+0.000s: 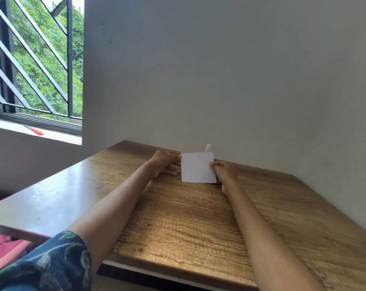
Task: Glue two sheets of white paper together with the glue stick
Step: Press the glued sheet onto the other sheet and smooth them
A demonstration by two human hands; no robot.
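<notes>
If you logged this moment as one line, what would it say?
step: holding paper | left hand: grips left edge of white paper | right hand: grips right edge | glue stick: behind paper, untouched | surface: wooden table

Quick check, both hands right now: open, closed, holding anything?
Left hand: pinching the left edge of the white paper.
Right hand: pinching the paper's right edge.

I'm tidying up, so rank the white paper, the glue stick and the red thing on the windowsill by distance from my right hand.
From the right hand:
1. White paper, held at its right edge.
2. Glue stick, just behind the paper by the wall.
3. Red thing, far left on the windowsill.
</notes>
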